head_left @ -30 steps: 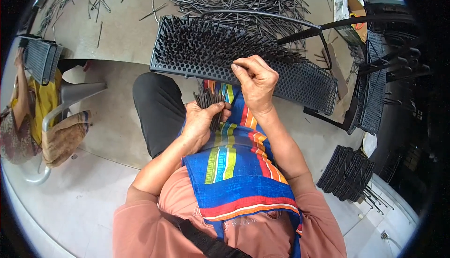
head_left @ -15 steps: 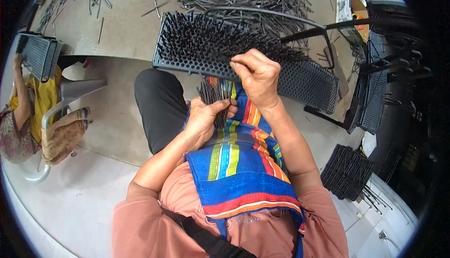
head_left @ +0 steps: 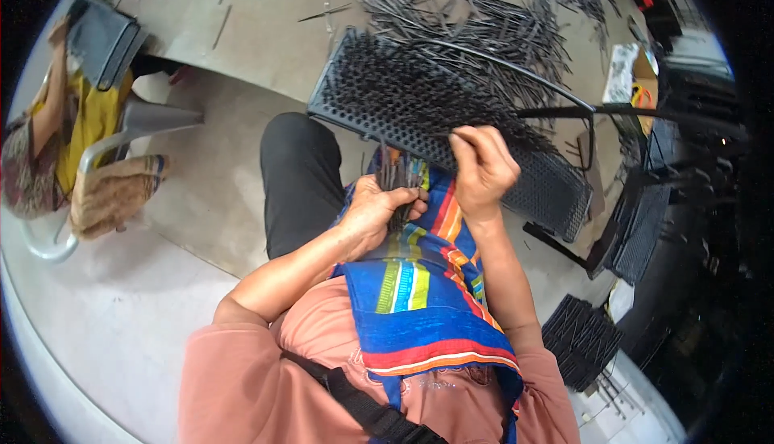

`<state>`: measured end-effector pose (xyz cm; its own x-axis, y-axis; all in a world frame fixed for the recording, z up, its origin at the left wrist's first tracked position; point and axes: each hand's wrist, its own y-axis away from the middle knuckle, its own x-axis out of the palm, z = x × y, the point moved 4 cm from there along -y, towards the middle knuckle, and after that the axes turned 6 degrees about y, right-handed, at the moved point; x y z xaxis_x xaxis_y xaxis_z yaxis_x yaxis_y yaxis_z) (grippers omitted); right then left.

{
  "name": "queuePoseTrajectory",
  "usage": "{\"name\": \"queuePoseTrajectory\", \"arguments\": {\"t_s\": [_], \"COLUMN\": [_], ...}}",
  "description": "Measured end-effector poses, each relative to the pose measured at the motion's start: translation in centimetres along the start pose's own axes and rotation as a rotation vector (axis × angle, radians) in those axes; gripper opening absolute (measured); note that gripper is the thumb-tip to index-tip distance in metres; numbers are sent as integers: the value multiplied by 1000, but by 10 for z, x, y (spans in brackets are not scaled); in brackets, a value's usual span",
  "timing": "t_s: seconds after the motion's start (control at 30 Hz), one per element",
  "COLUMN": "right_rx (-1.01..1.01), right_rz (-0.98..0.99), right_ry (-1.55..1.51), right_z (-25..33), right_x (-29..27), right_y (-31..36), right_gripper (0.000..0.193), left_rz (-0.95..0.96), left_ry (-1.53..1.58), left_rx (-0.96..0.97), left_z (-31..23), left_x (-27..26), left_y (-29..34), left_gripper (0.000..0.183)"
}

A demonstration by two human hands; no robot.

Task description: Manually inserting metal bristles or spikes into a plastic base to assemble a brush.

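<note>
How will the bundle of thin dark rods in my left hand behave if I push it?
The bundle may splay or slide apart, since no tie shows, just your left hand gripping it. The rods look fairly stiff, extending past your grip without drooping. Each is probably light, being so thin.

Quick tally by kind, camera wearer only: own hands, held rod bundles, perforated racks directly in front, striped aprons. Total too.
Left hand and right hand: 2
Held rod bundle: 1 (rods overlap too much to count)
Perforated rack: 1
Striped apron: 1
Total: 5
</note>
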<state>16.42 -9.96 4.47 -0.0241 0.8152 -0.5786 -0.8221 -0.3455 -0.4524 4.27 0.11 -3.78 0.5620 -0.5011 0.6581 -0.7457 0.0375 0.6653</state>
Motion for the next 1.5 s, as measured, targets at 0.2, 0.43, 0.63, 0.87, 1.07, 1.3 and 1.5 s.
{"name": "queuePoseTrajectory", "arguments": {"t_s": [0.2,0.43,0.63,0.87,1.07,1.3,1.5], "right_rx": [133,705,283,-153,-200,-159,-227], "right_rz": [95,269,248,255,246,190,86], "right_ry": [-131,-622,-119,373,515,621,560], "right_z": [14,-6,3,5,14,15,5], "right_x": [-21,5,6,15,24,33,38], "right_y": [1,42,24,-17,-17,-14,-9], "right_gripper": [9,3,7,12,8,7,10], "left_rz": [-46,21,0,-15,-21,-25,-20], "left_ry": [-30,-63,-76,-31,7,34,34], "left_rx": [136,133,58,39,46,52,38], "left_z": [-14,-20,-6,-2,-8,-15,-18], "left_x": [-8,7,-7,-13,-20,-22,-19], "left_y": [16,28,26,18,19,20,18], "left_gripper": [8,14,9,5,6,7,7]}}
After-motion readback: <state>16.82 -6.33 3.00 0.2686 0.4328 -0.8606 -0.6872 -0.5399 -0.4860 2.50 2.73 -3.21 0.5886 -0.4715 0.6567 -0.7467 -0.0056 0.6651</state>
